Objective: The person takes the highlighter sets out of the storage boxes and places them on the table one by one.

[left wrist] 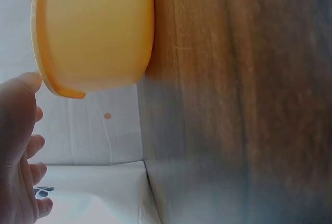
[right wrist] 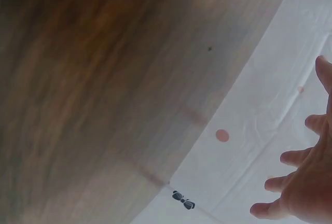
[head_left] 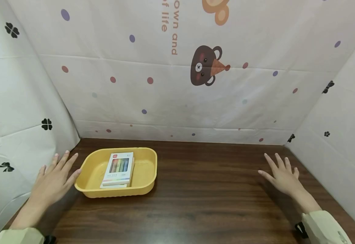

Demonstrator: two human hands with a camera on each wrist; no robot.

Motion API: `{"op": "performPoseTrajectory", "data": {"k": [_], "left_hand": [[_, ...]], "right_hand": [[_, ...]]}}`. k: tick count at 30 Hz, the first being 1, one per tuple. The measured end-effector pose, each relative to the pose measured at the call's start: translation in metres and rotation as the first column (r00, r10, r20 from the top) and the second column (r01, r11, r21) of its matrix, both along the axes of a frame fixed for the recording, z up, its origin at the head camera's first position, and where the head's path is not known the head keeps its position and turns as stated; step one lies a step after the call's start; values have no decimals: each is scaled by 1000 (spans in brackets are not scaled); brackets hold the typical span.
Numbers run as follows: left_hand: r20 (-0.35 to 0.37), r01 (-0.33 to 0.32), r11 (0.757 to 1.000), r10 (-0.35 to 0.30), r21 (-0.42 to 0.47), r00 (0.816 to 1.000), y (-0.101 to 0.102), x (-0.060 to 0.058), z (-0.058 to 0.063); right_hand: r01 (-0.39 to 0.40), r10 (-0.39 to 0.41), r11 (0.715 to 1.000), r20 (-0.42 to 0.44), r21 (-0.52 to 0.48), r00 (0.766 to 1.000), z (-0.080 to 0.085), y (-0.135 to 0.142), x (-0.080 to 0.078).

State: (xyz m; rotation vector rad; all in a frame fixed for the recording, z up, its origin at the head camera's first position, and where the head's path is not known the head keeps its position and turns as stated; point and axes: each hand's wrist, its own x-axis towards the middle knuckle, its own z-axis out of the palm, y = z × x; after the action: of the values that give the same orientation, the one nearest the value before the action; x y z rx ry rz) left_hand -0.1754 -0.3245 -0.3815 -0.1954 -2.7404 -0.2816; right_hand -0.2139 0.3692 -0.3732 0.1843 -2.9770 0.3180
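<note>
A shallow yellow basket [head_left: 87,188] stands on the left part of the table. Inside it lie white boxes, one stacked on another; the top box [head_left: 118,168] has a window showing several coloured sticks like crayons. My left hand [head_left: 51,184] is spread with straight fingers just left of the basket, its thumb tip right at the rim. In the left wrist view the thumb [left wrist: 19,102] comes close to the edge of the basket [left wrist: 98,32]. Over the right side of the table, my right hand [head_left: 282,176] is spread, palm down, holding nothing.
The dark brown wooden table [head_left: 208,183] runs between both hands. White cloth with printed dots and bears [head_left: 165,95] hangs behind it. More cloth closes in the left side [head_left: 19,112] and the right side [head_left: 339,135], close beside each hand.
</note>
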Motion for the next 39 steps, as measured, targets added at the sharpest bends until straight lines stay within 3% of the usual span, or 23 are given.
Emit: {"op": "performPoseTrajectory", "data": {"k": [21, 29, 39], "left_hand": [[-68, 104, 969, -91, 224, 994, 5, 0, 7], [-19, 98, 959, -97, 266, 995, 9, -2, 8], [12, 96, 948, -104, 303, 995, 11, -2, 6]], "right_hand": [[-120, 122, 983, 9, -138, 992, 23, -53, -22], [-190, 200, 953, 18, -235, 980, 28, -77, -33], [-234, 247, 930, 9, -282, 969, 35, -107, -44]]}}
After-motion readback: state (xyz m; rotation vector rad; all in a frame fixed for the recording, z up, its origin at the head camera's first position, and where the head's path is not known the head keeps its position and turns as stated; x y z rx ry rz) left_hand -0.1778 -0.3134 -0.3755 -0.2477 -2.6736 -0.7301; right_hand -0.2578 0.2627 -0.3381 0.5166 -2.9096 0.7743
